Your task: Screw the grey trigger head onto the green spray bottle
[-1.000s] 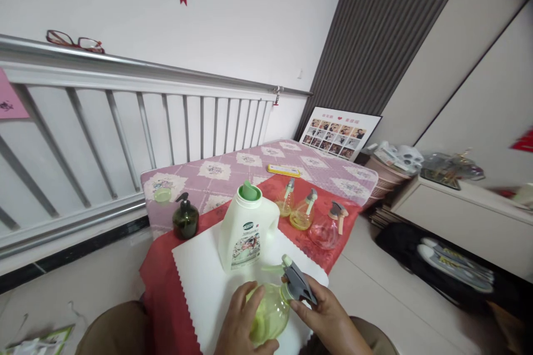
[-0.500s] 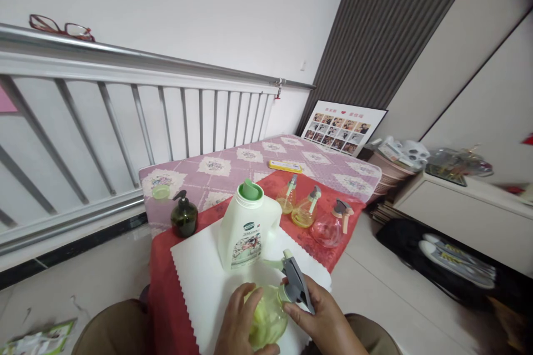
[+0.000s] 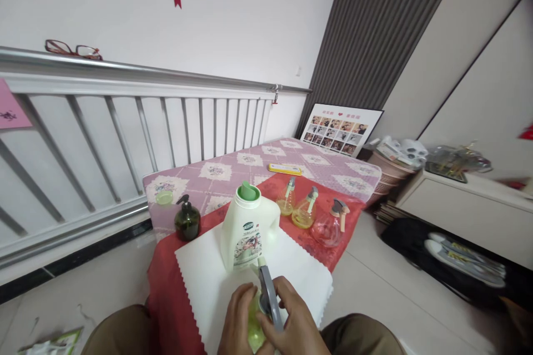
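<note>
A clear yellow-green spray bottle (image 3: 255, 328) with a grey trigger head stands low over the white mat (image 3: 204, 283). My left hand (image 3: 237, 321) is wrapped round the bottle's left side. The fingers of my right hand (image 3: 293, 319) close on the grey spray head (image 3: 270, 294) at its neck. Just beyond them stands a large pale green detergent jug (image 3: 250, 227), its white lid off and a green spout (image 3: 249, 191) showing on top. A round pale green cap (image 3: 164, 197) lies at the table's far left.
A dark green pump bottle (image 3: 187, 219) stands left of the jug. Two yellow spray bottles (image 3: 303, 213) and a pink one (image 3: 328, 224) stand on the red cloth (image 3: 345, 199). Behind lies a yellow case (image 3: 285, 169). A radiator (image 3: 179, 127) runs along the wall.
The spray bottle has turned more upright and its head has swung left towards the jug. My right hand has moved left, closer to my left hand. The camera view has shifted slightly.
</note>
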The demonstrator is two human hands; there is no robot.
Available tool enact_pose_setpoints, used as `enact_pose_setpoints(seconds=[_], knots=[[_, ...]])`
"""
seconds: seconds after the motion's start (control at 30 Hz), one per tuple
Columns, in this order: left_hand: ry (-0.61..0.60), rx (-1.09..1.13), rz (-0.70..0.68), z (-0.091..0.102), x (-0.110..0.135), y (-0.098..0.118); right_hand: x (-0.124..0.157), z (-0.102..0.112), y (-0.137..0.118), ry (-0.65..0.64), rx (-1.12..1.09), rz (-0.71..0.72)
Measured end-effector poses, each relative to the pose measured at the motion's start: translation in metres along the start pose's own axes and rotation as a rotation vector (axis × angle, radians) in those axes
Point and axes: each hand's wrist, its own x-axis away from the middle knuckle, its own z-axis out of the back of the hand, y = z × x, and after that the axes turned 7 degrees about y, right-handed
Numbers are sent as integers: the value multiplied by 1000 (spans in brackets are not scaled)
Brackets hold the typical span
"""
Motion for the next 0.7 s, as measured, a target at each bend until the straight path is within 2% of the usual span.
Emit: enact_pose_setpoints(seconds=[0.17, 0.23, 0.37, 0.47, 0.53, 0.7], knots=[[194, 37, -27, -3, -4, 11, -1, -5, -7, 38, 26, -33], [180, 62, -42, -5, -8, 5, 0, -9, -4, 71, 6, -45], [64, 145, -59, -10, -14, -7, 6, -25, 6, 147, -87, -123], [154, 195, 57, -17, -11, -4, 6, -31, 6, 177, -126, -194], [197, 194, 104, -22, -8, 3, 5, -28, 1, 159, -143, -218], [273, 77, 113, -26, -6, 22, 4, -3, -11, -35, -316, -180]])
